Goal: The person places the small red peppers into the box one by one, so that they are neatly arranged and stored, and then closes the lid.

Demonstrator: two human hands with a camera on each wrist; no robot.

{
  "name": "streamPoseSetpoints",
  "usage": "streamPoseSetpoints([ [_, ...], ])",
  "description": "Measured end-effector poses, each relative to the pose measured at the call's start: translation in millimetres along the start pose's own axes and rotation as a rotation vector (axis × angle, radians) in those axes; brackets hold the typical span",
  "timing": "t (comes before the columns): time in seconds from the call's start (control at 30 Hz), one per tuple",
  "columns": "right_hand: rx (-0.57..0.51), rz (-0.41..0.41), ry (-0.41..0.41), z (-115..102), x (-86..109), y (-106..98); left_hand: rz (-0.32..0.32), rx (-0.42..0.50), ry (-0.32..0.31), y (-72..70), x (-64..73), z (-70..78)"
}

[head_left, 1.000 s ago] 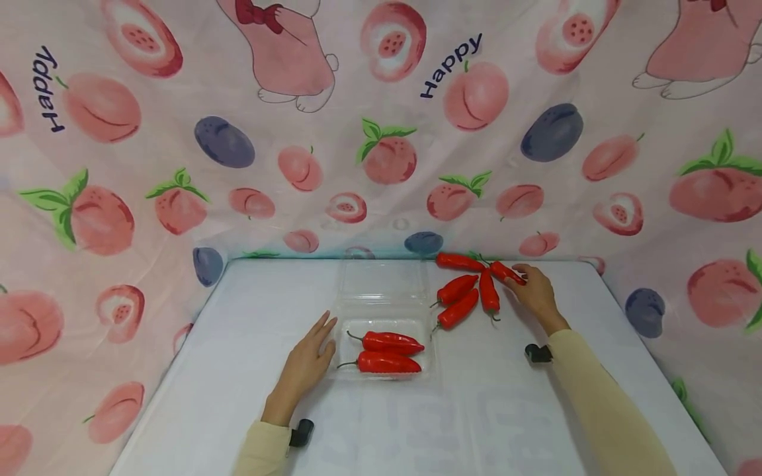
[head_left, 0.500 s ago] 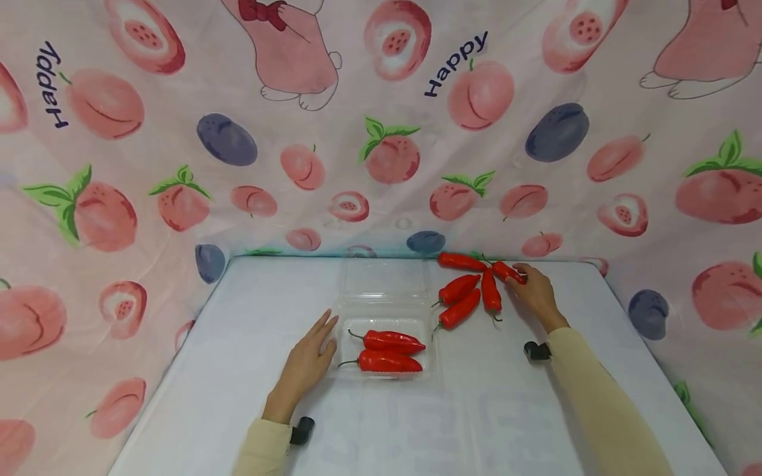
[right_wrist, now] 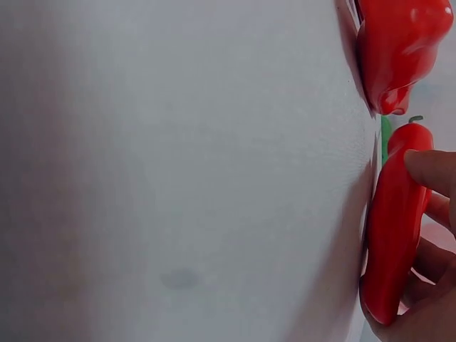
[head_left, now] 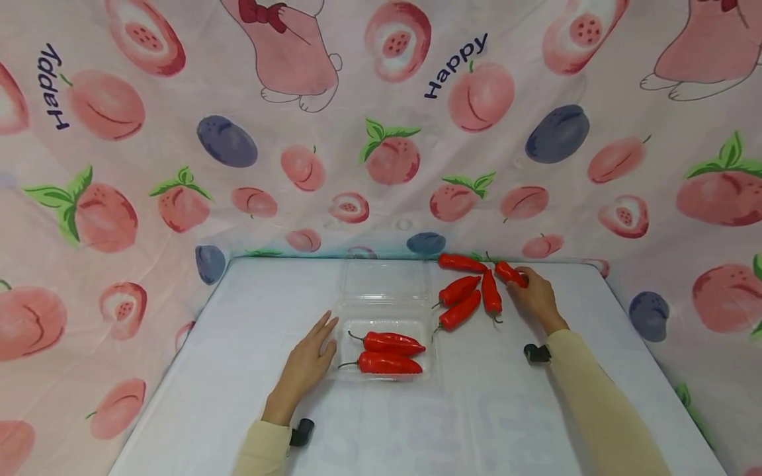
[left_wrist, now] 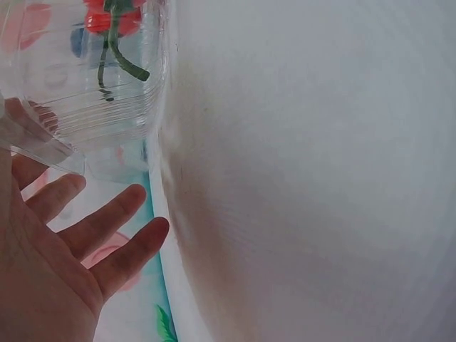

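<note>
My right hand (head_left: 536,297) pinches a red chili pepper (right_wrist: 399,221) at the back right, thumb on one side and fingers on the other. It lies close over the table, its stem end toward the back. Several more red chili peppers (head_left: 458,311) lie loosely grouped just left of it. In the middle stands a clear plastic clamshell box (head_left: 431,370), its lid (head_left: 383,281) folded back. Two red chili peppers (head_left: 389,362) lie side by side in its base, stems to the left. My left hand (head_left: 306,360) rests at the box's left edge, fingers straight and spread, holding nothing.
The white table (head_left: 476,423) ends at the back against a hanging cloth (head_left: 268,132) printed with peaches and rabbits. A small black wrist camera (head_left: 302,432) sits on the left wrist, another wrist camera (head_left: 538,354) on the right.
The pepper under my right hand has shifted slightly to the right, its stem end a little farther from the other peppers. My left hand and the box stay in place.
</note>
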State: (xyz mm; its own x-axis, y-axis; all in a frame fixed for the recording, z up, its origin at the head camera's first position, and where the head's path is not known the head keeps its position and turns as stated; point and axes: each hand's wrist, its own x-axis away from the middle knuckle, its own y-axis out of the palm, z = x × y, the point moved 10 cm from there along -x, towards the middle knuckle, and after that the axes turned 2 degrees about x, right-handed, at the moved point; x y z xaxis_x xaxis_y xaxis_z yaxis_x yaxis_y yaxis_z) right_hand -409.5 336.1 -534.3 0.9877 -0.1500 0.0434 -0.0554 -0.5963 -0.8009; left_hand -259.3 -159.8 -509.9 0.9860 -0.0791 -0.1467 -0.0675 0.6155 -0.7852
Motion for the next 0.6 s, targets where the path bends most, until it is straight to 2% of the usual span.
streamPoseSetpoints([
  [0.27,-0.03,0.01,0.032,3,6.9,-4,-0.007,0.01,-0.003,0.9,1.0,0.5],
  [0.6,-0.029,0.085,-0.075,-9,10.9,-17,-0.005,0.005,0.0,1.0,-0.5,-0.4],
])
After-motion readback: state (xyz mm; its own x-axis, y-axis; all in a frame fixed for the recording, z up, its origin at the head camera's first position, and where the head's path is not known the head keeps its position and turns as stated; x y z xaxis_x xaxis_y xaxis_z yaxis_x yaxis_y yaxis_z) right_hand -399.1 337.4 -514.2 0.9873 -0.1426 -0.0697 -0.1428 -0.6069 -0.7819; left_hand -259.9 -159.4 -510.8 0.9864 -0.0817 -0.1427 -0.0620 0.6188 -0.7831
